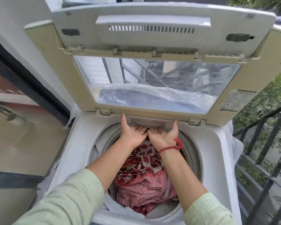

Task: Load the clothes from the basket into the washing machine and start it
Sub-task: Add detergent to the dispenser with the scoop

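Observation:
A white top-loading washing machine [212, 143] stands with its folding lid [152, 28] raised. Red and pink patterned clothes [144, 174] fill the drum. My left hand [133, 134] and my right hand [163, 135] are side by side, palms up, at the back of the drum opening. Their fingers reach under a small grey drawer-like panel [146, 121] in the back rim, and both thumbs point up beside it. The fingertips are partly hidden under that panel. A red thread is tied round my right wrist. No basket is in view.
A wall and a dark-framed glass door [23, 98] are close on the left. On the right runs a black metal railing [266, 143] with greenery behind it. Clear plastic sheeting [235, 143] hangs round the machine's body.

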Demonstrator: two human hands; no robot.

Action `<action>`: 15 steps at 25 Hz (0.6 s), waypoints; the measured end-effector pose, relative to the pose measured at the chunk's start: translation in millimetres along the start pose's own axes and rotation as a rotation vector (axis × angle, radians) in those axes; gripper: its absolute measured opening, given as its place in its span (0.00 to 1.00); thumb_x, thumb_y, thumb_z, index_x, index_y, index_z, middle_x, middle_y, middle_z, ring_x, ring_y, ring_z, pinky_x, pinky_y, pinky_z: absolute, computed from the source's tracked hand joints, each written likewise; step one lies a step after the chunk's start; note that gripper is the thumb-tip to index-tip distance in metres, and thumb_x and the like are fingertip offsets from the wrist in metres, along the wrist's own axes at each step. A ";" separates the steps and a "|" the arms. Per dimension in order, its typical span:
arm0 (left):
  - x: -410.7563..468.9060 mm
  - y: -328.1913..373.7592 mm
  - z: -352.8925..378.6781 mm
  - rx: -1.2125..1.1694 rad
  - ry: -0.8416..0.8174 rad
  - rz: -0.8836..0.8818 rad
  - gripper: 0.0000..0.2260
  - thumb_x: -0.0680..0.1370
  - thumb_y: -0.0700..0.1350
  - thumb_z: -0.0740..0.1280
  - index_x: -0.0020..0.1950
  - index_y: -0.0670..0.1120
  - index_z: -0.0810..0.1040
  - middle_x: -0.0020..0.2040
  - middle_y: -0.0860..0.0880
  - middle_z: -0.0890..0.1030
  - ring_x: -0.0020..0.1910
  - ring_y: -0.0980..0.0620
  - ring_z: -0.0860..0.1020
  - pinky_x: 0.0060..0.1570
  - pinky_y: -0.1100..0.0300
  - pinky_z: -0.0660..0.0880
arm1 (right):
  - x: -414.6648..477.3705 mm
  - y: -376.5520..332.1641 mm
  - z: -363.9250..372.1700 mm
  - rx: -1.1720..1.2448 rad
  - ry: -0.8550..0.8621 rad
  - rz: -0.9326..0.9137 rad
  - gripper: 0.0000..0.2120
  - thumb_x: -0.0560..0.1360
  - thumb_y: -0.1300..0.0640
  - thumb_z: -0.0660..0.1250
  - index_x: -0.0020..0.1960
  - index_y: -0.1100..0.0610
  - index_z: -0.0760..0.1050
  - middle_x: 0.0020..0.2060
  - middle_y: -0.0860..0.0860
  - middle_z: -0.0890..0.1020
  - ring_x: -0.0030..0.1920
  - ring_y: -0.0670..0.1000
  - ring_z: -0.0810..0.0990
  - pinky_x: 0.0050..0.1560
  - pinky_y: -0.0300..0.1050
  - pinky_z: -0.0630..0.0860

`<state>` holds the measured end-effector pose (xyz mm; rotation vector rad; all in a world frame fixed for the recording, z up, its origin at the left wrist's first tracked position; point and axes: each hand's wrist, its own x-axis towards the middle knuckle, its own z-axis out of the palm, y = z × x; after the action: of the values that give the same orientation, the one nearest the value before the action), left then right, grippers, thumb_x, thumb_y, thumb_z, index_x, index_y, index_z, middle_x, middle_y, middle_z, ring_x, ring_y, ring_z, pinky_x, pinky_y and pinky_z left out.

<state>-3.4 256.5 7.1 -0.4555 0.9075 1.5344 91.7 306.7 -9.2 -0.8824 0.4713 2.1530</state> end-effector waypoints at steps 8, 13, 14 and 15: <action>6.4 -11.4 -26.7 0.216 0.117 0.026 0.28 0.72 0.55 0.71 0.67 0.44 0.70 0.58 0.45 0.78 0.56 0.49 0.77 0.56 0.54 0.72 | -15.0 17.3 -21.9 -0.356 0.037 -0.057 0.17 0.74 0.55 0.69 0.58 0.62 0.71 0.52 0.58 0.75 0.63 0.55 0.71 0.71 0.49 0.64; -0.1 -15.5 -51.3 0.298 0.117 0.031 0.24 0.74 0.51 0.70 0.67 0.44 0.70 0.54 0.44 0.79 0.52 0.50 0.78 0.57 0.55 0.71 | -18.6 20.0 -45.5 -0.504 0.040 -0.102 0.13 0.75 0.56 0.67 0.57 0.60 0.73 0.55 0.58 0.77 0.62 0.56 0.74 0.69 0.49 0.67; -1.4 -15.1 -54.2 0.296 0.112 0.023 0.24 0.74 0.50 0.70 0.67 0.44 0.70 0.54 0.45 0.79 0.53 0.50 0.78 0.58 0.55 0.70 | -20.0 20.1 -48.5 -0.526 0.041 -0.095 0.14 0.76 0.56 0.67 0.59 0.60 0.72 0.55 0.58 0.78 0.61 0.55 0.74 0.69 0.49 0.67; -1.4 -14.4 -55.8 0.297 0.109 0.019 0.24 0.74 0.49 0.70 0.67 0.44 0.70 0.54 0.45 0.79 0.53 0.49 0.78 0.59 0.55 0.70 | -20.9 19.5 -50.2 -0.550 0.040 -0.087 0.14 0.76 0.56 0.66 0.59 0.60 0.72 0.53 0.57 0.78 0.61 0.55 0.74 0.69 0.49 0.66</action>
<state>-1.3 212.6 -30.2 -0.3177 1.2062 1.3733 109.2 254.9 -28.1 -1.2156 -0.1564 2.2187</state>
